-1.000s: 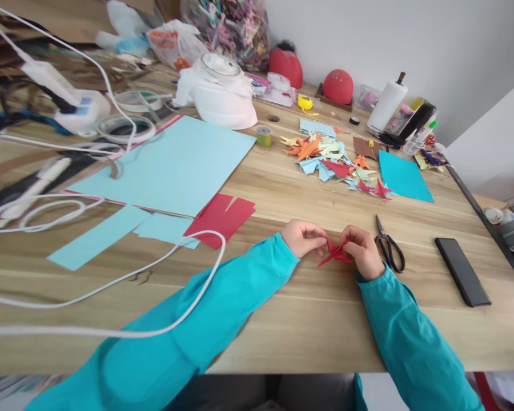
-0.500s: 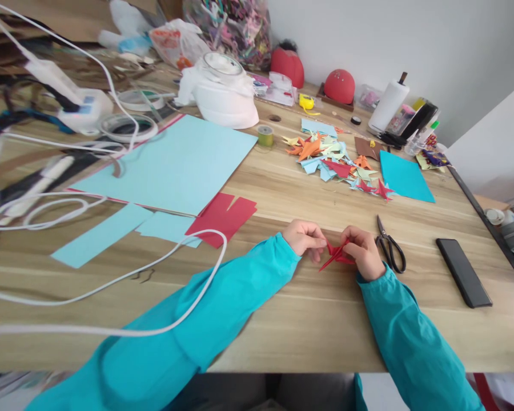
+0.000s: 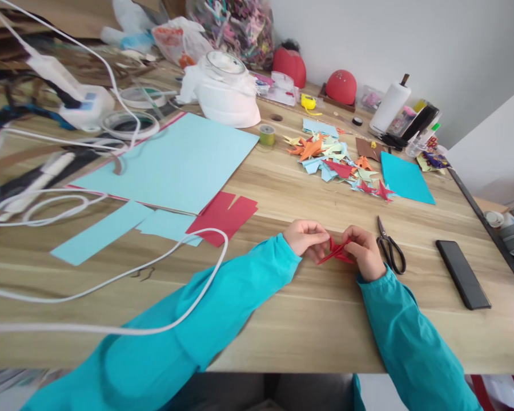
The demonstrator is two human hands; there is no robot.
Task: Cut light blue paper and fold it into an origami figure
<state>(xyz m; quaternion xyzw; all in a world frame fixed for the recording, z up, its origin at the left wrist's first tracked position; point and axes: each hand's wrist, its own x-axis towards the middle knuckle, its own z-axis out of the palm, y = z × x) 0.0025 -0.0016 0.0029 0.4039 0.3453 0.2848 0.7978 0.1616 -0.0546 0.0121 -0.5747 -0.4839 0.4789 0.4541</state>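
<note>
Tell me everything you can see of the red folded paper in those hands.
The red folded paper has creased, pointed flaps; one slim tip angles toward the lower left. The left hand pinches its upper-left point, and the right hand grips its right side, covering part of it. Finer creases are too small to make out, and whether it touches the wooden table is unclear.

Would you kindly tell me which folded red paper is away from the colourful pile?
The red folded piece between left hand and right hand; the other red ones lie in the colourful pile.
</note>
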